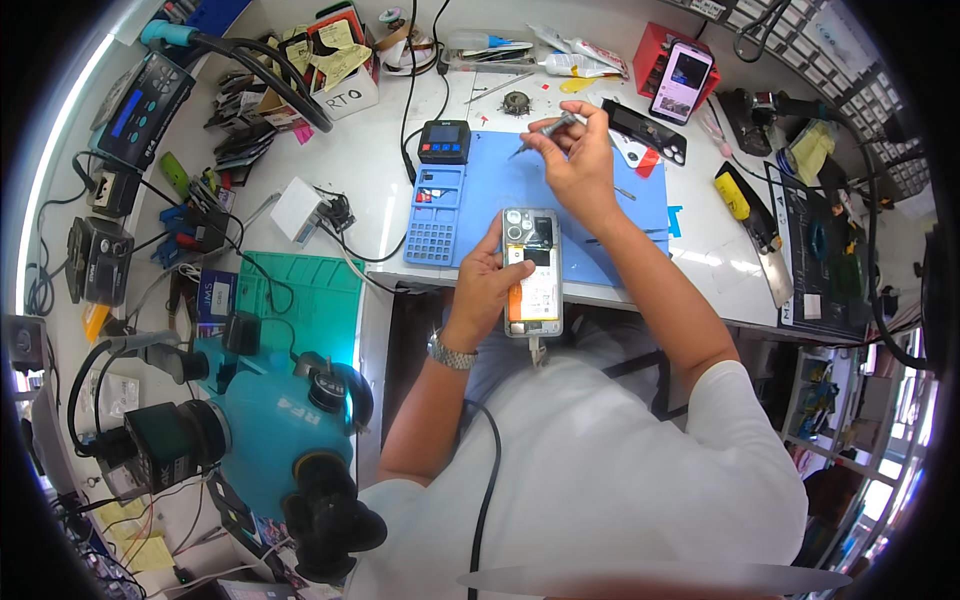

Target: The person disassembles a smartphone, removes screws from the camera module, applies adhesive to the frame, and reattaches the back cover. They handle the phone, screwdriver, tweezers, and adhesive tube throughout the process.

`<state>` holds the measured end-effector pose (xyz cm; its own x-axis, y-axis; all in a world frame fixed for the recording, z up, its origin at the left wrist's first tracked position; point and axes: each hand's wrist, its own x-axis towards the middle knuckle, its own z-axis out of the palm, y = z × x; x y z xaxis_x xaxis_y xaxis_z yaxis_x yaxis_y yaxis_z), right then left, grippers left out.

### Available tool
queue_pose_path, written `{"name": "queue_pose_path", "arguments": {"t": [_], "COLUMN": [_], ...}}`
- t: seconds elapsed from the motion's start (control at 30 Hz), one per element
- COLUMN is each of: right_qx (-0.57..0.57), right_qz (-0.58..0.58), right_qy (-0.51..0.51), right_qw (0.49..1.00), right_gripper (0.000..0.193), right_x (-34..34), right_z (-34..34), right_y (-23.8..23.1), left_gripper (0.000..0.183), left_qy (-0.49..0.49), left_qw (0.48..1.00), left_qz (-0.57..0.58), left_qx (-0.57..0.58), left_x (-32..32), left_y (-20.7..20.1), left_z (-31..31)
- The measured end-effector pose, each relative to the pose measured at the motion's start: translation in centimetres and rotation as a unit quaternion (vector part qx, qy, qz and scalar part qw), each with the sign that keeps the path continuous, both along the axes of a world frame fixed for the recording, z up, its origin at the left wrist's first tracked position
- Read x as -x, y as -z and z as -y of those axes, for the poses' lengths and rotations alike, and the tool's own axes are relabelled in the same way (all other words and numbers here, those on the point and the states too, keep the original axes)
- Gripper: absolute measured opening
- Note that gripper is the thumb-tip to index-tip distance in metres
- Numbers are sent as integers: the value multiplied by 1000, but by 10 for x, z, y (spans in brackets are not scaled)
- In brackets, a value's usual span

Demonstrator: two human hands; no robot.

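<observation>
My left hand [485, 285] is closed round an opened smartphone [543, 290], held near the bench's front edge with my thumb lying across its inside. The phone's back is off, showing the battery, an orange strip and the camera lenses at the top. A cable plug [537, 350] sits at its lower end. Above and to the right, my right hand [580, 165] pinches a slim grey screwdriver [548, 130] whose tip points down-left over the blue mat [500, 180]. The tip is apart from the phone.
A small control box [444, 142] stands at the mat's upper left. A dark phone back cover [645, 130] lies right of my right hand. An upright phone [683, 82] leans on a red box. A teal microscope [285, 420] fills the lower left.
</observation>
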<state>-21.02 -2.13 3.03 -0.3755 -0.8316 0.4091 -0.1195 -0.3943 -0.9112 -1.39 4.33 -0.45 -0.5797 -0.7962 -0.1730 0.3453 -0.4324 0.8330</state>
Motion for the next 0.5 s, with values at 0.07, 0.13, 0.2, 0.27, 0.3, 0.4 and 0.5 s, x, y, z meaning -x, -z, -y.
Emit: {"name": "queue_pose_path", "arguments": {"t": [0.07,0.13,0.2,0.27,0.3,0.4,0.5], "right_qx": [-26,-54,-97,-87,-93,-106,-112], "right_qz": [-15,-45,-85,-105,-114,-136,-158], "right_qy": [43,77,101,112,117,124,129], "right_qw": [999,995,986,984,982,977,973], "right_gripper": [47,44,42,44,45,46,46], "right_x": [18,33,42,46,46,46,46], "right_z": [28,48,62,69,71,75,77], "right_y": [6,14,22,28,30,33,33], "left_gripper": [87,87,87,88,89,90,90], "left_qy": [-2,-2,-8,-5,-4,-2,0], "left_qw": [1000,1000,1000,1000,1000,1000,1000], "left_qz": [11,17,26,21,15,-4,-8], "left_qx": [-4,-4,-6,-8,-8,-13,-19], "left_x": [0,1,1,1,1,0,0], "left_y": [-1,-2,-2,0,1,3,2], "left_z": [0,1,1,2,3,3,2]}}
